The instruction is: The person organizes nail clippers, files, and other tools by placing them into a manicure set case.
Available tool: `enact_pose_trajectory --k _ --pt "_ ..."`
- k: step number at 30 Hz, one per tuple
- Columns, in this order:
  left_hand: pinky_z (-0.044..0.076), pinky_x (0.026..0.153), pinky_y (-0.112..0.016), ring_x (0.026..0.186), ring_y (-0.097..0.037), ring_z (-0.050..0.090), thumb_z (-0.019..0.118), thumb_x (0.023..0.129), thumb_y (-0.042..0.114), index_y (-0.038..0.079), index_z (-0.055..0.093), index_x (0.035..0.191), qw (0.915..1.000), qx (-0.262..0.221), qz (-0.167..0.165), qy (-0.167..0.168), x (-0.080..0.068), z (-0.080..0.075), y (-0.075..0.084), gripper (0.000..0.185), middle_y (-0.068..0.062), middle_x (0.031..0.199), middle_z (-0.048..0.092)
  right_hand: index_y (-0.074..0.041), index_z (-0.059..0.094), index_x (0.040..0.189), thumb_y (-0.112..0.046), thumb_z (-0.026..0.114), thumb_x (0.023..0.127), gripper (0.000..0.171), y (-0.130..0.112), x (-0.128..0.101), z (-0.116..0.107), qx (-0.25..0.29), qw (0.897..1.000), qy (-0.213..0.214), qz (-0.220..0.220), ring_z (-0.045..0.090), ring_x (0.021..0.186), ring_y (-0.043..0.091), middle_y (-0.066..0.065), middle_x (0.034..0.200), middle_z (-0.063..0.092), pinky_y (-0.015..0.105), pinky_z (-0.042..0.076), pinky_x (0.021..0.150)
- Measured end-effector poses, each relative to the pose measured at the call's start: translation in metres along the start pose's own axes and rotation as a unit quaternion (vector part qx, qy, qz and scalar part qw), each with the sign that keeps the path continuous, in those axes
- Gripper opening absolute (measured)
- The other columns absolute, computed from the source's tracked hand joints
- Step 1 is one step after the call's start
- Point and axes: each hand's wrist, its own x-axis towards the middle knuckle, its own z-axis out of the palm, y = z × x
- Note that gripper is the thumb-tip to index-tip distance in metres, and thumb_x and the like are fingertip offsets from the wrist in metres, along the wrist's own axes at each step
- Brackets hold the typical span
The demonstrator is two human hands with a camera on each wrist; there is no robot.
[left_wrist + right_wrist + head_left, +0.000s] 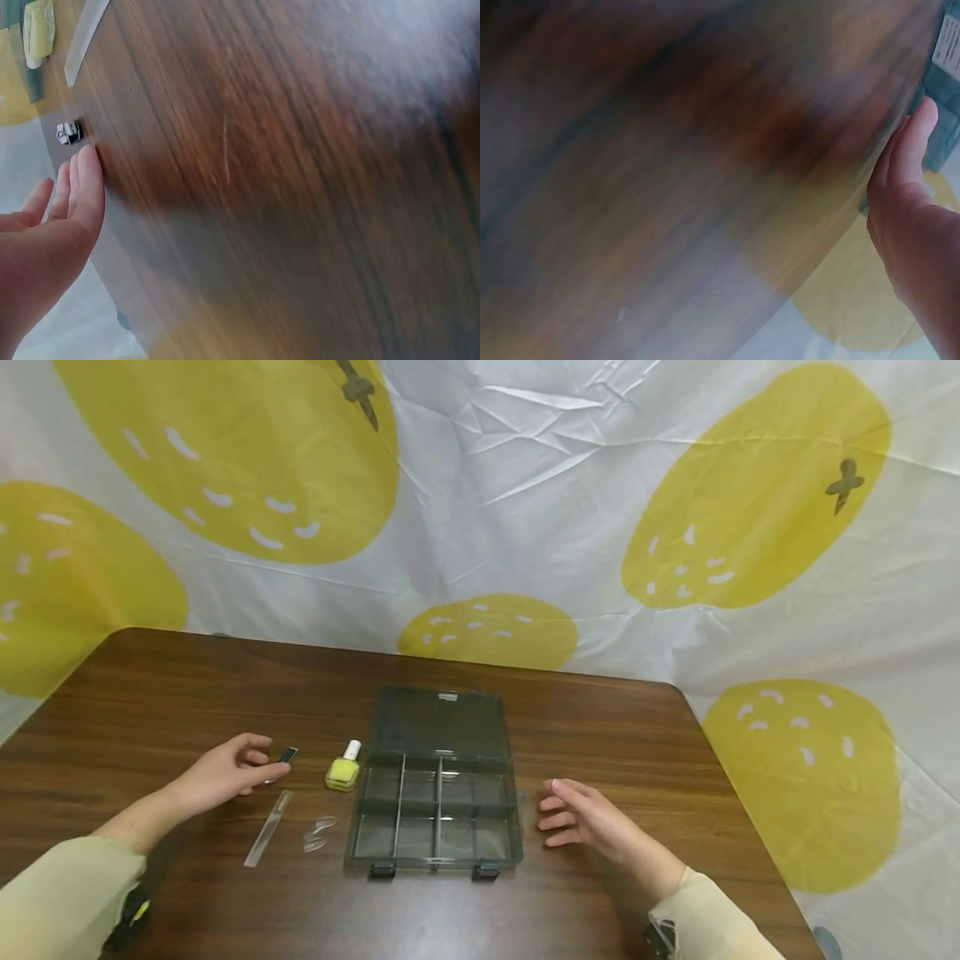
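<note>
Just beyond the fingertips of my left hand (228, 770) lies a small dark-and-silver nail clipper (289, 754). The left wrist view shows a gap between the clipper (69, 133) and the extended fingers (88, 180), which hold nothing. My right hand (592, 822) hovers beside the right edge of a grey see-through compartment box (438, 862), its fingers loosely bent around nothing. The box's lid (442, 722) is folded back, and its compartments appear to hold nothing. In the right wrist view, the right hand (907, 195) partly covers the box (941, 112).
Left of the box stands a yellow nail polish bottle (342, 772) with a white cap. A pale, flat nail file (267, 829) and small clear curved pieces (318, 833) lie nearer on the brown table (600, 718). A fruit-patterned cloth (510, 527) hangs behind the table.
</note>
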Motion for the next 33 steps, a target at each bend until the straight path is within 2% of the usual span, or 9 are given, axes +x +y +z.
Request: enact_pose_trajectory --k 7,11,15,21,24,30,33 --pt "0.054 0.071 -0.032 0.085 -0.019 0.061 0.058 0.09 0.039 -0.014 0.035 0.133 0.9998 -0.003 -0.015 0.01 0.007 0.005 0.0 0.072 -0.025 0.109 0.057 0.014 0.022 0.139 -0.033 0.045 0.099 0.066 0.003 0.007 0.012 -0.003 1.0 -0.004 0.021 0.065 0.085 0.014 0.008 0.105 0.053 0.034 0.055 0.078" --pt "0.052 0.064 -0.029 0.077 -0.017 0.06 0.065 0.087 0.031 -0.015 0.042 0.126 0.9995 0.004 -0.011 0.028 0.012 0.01 0.0 0.065 -0.022 0.098 0.061 0.015 0.028 0.135 -0.029 0.049 0.097 0.061 0.005 0.009 0.017 0.003 1.0 -0.003 0.028 0.064 0.082 0.013 0.005 0.099 0.056 0.03 0.056 0.075" --pt "0.048 0.058 -0.027 0.07 -0.016 0.057 0.069 0.083 0.022 -0.016 0.049 0.116 0.9981 0.032 -0.006 0.052 0.014 0.012 0.0 0.054 -0.019 0.089 0.062 0.016 0.031 0.132 -0.027 0.053 0.095 0.061 0.005 0.011 0.02 0.008 0.999 -0.005 0.031 0.063 0.079 0.011 0.002 0.092 0.058 0.029 0.056 0.073" --pt "0.047 0.052 -0.025 0.06 -0.012 0.058 0.066 0.081 0.012 -0.016 0.053 0.109 0.9962 0.048 -0.006 0.072 0.016 0.013 0.0 0.042 -0.02 0.084 0.064 0.018 0.032 0.133 -0.017 0.057 0.092 0.059 0.005 0.014 0.024 0.001 0.999 -0.003 0.047 0.063 0.075 0.01 0.001 0.087 0.06 0.026 0.055 0.071" --pt "0.048 0.052 -0.026 0.058 -0.012 0.059 0.063 0.081 0.011 -0.015 0.055 0.108 0.9966 0.037 -0.014 0.073 0.017 0.012 0.0 0.039 -0.021 0.085 0.065 0.019 0.031 0.133 -0.013 0.058 0.09 0.06 0.004 0.016 0.025 0.001 0.998 -0.004 0.055 0.063 0.073 0.009 0.002 0.085 0.06 0.024 0.055 0.069" --pt "0.056 0.063 -0.029 0.072 -0.019 0.066 0.058 0.084 0.006 -0.019 0.057 0.109 0.9977 -0.009 -0.024 0.063 0.016 0.009 -0.003 0.035 -0.031 0.1 0.063 0.022 0.024 0.134 -0.009 0.054 0.09 0.062 0.003 0.018 0.026 0.012 0.998 -0.006 0.068 0.063 0.07 0.008 0.004 0.084 0.06 0.023 0.055 0.068" --pt "0.056 0.067 -0.029 0.076 -0.018 0.066 0.055 0.087 0.005 -0.021 0.053 0.114 0.9976 -0.039 -0.032 0.047 0.016 0.007 -0.003 0.036 -0.036 0.109 0.058 0.022 0.024 0.134 -0.008 0.054 0.089 0.061 0.002 0.019 0.026 0.018 0.997 -0.007 0.072 0.062 0.071 0.008 0.004 0.084 0.059 0.024 0.055 0.069"
